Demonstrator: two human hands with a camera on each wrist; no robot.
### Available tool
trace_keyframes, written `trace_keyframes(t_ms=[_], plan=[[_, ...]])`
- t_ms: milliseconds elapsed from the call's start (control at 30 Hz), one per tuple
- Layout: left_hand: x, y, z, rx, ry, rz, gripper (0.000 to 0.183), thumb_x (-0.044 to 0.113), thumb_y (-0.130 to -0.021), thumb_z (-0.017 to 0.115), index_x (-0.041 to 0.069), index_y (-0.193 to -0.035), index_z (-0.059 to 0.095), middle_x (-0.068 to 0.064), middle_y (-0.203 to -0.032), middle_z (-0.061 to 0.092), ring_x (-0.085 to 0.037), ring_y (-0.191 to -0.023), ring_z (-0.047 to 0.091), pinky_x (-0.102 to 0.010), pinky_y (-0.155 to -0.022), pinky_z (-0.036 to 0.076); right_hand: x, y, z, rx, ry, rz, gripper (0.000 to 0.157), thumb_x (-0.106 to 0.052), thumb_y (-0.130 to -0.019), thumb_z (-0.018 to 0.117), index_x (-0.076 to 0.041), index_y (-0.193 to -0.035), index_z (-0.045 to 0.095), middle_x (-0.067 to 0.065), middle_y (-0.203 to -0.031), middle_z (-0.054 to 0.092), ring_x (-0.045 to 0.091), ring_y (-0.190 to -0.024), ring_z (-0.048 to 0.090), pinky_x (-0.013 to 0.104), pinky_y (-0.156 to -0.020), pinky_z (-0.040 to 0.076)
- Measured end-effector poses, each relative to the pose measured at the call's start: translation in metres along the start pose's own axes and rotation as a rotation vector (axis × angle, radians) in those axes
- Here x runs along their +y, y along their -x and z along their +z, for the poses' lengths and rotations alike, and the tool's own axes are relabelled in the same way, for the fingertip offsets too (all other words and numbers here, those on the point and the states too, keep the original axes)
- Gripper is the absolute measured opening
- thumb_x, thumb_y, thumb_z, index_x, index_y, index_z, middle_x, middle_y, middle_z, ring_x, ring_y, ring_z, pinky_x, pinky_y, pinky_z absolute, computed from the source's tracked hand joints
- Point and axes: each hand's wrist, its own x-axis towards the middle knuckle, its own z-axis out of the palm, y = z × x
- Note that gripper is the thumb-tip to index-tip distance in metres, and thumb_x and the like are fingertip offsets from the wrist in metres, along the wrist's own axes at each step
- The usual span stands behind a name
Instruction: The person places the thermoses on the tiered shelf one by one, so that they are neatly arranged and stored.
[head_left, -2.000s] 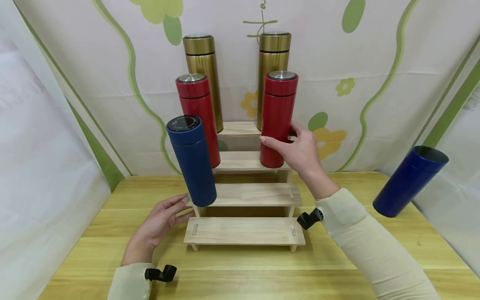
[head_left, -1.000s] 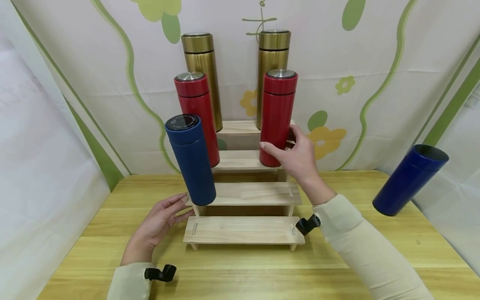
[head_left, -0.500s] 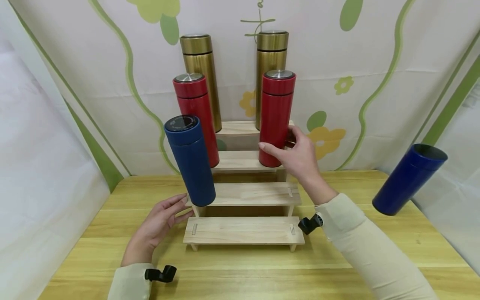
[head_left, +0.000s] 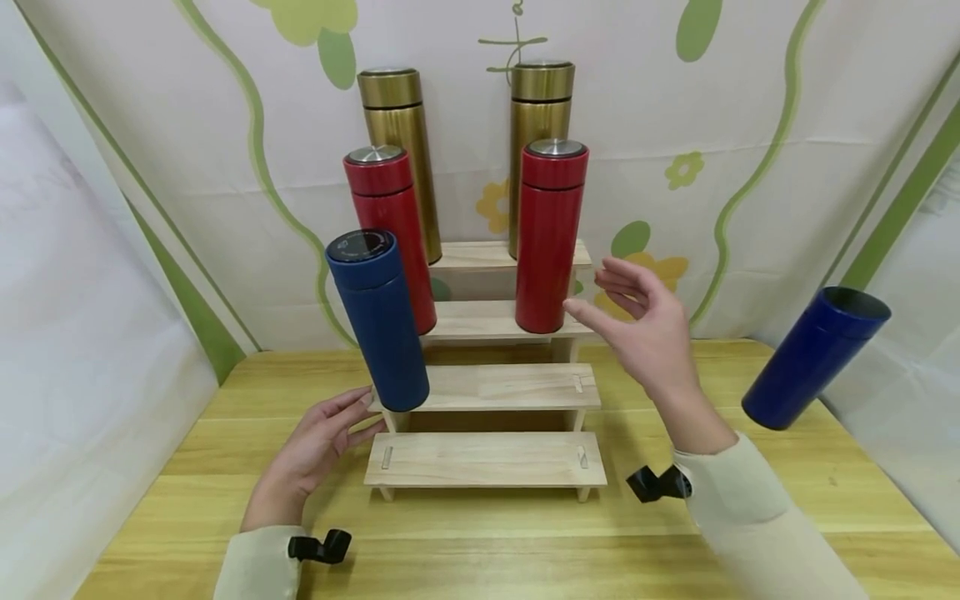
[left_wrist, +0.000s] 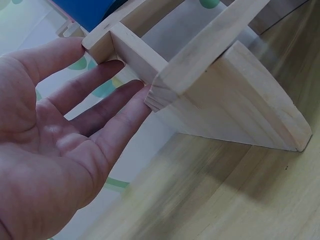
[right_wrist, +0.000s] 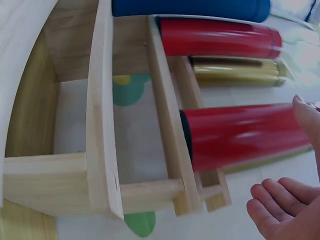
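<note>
My right hand [head_left: 652, 333] is apart from the right-hand red vacuum flask [head_left: 552, 242], its thumb and fingers spread beside it. That flask stands upright on the third step of a wooden tiered stand [head_left: 483, 460]. In the right wrist view the same red flask [right_wrist: 245, 135] lies across the space beside my fingers. My left hand [head_left: 322, 446] touches the stand's left side by the second step. In the left wrist view, its fingertips [left_wrist: 145, 92] rest against the wooden ends. Just above it a blue flask [head_left: 382, 329] stands on the second step's left end.
A second red flask [head_left: 388, 233] stands left on the third step. Two gold flasks, left [head_left: 405, 133] and right [head_left: 536, 125], stand on the top step. A dark blue open-topped flask [head_left: 813, 358] is on the table's right side. A patterned cloth [head_left: 622, 108] hangs behind.
My right hand has let go of the right-hand red flask and drawn away to the right. The flask stays standing on its step. My left hand keeps its place.
</note>
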Motion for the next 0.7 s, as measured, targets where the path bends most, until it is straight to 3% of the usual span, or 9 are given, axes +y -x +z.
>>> trace_keyframes(t_ms=[300,700], plan=[[-0.003,-0.002,0.002,-0.005,0.009,0.009,0.063,0.026,-0.111,0.054,-0.011,-0.158,0.032,0.011,-0.135,0.062,-0.015,-0.119,0.069,-0.027,-0.103,0.055,0.012,0.032,-0.028,0.035,0.082,0.092,0.065,-0.037,-0.089,0.085,-0.025,-0.147,0.058,-0.003,-0.139,0.066,0.001,-0.125,0.063,0.008,-0.099,0.049],[0.000,0.000,0.002,0.004,0.019,0.025,0.064,0.025,-0.111,0.055,-0.013,-0.157,0.033,0.011,-0.132,0.065,-0.013,-0.118,0.069,-0.028,-0.102,0.057,0.030,0.052,-0.050,0.064,0.077,0.076,0.062,-0.022,-0.092,0.084,-0.020,-0.148,0.059,-0.007,-0.134,0.069,-0.006,-0.117,0.065,0.007,-0.095,0.050]])
